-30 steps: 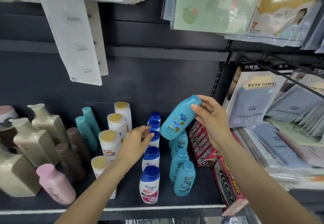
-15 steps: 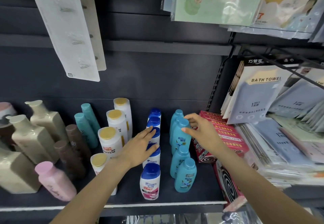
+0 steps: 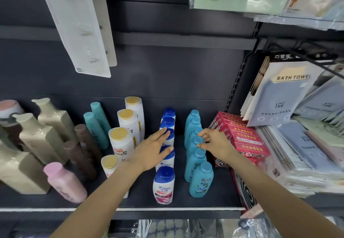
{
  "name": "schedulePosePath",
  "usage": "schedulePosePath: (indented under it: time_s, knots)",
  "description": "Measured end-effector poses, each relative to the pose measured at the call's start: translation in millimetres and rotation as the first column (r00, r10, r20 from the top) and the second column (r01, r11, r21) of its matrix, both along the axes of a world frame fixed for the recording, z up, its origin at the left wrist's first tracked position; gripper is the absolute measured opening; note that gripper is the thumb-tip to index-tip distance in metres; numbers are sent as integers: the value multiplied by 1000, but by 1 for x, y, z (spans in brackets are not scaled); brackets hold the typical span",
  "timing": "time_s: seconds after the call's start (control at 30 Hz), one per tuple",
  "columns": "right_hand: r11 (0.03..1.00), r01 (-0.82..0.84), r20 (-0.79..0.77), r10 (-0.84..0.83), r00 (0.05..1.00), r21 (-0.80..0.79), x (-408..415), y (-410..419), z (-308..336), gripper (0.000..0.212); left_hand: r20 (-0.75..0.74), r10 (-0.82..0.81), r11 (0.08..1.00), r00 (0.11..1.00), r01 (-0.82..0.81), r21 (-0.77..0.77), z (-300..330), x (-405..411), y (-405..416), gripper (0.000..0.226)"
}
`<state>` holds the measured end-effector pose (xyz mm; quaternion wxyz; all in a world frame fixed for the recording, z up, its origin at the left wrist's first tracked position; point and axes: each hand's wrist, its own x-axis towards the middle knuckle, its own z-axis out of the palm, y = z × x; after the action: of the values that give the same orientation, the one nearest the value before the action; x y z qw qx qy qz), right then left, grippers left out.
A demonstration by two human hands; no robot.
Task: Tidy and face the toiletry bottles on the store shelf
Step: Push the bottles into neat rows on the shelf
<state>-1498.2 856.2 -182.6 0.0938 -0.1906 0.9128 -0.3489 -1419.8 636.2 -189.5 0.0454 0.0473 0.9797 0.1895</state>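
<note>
Dark shelf (image 3: pixel 219 193): left hand (image 3: pixel 150 154) flat on blue-capped bottles (image 3: pixel 163 187); right hand (image 3: pixel 216 142) pinches teal bottle (image 3: pixel 195 144).

On the shelf (image 3: pixel 219 200), the row of cap-topped bottles (image 3: pixel 193 144) runs front to back, with the shampoo row (image 3: pixel 165 155) left of it, stacked boxes (image 3: pixel 240 137) right.

both bare forearms reach up and forward from the bottom of the frame, converging slightly toward the middle. the left hand (image 3: pixel 151 151) lies palm down with fingers straight and spread, thumb stretched out to its right. the right hand (image 3: pixel 216 142), level with it and a little apart, has its fingers bent, forefinger and thumb curled inward to the left.
</note>
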Motion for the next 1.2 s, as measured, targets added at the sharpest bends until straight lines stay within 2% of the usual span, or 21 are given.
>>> schedulePosePath:
  time_s: [0.17, 0.43, 0.57, 0.73, 0.83, 0.93, 1.07, 1.2]
  knots:
    - [998, -30, 49, 27, 998, 56, -6, 1, 4, 33, -5, 11, 1000, 1000, -11, 0, 1, 1, 2, 62]
    - [994, -33, 19, 32, 999, 102, -2, 3, 3, 29, -1, 24, 999, 1000, -24, -22, 3, 0, 4, 61]
    - [995, -26, 26, 23, 999, 94, 3, 3, 10, 41, -36, 41, 999, 999, -41, -7, 8, 4, 6, 59]
    - [1000, -1, -115, 3, 993, 15, 16, 5, 21, 38, -127, 71, 994, 989, -59, 90, 14, 18, 10, 51]
    - [998, -50, -167, 57, 984, 47, 26, 8, 19, 31, -138, 74, 992, 988, -59, 114, 14, 31, 13, 49]
    - [990, -105, -140, 118, 983, 99, 32, 10, 13, 31, -128, 93, 992, 987, -82, 91, 9, 44, 15, 48]
    - [991, -110, -134, 119, 984, 72, 32, 10, 14, 34, -76, 126, 991, 989, -122, 50, -1, 52, 19, 50]
    - [979, -143, -108, 159, 981, 145, 28, 8, 12, 39, -28, 143, 989, 989, -142, 32, -3, 53, 25, 51]
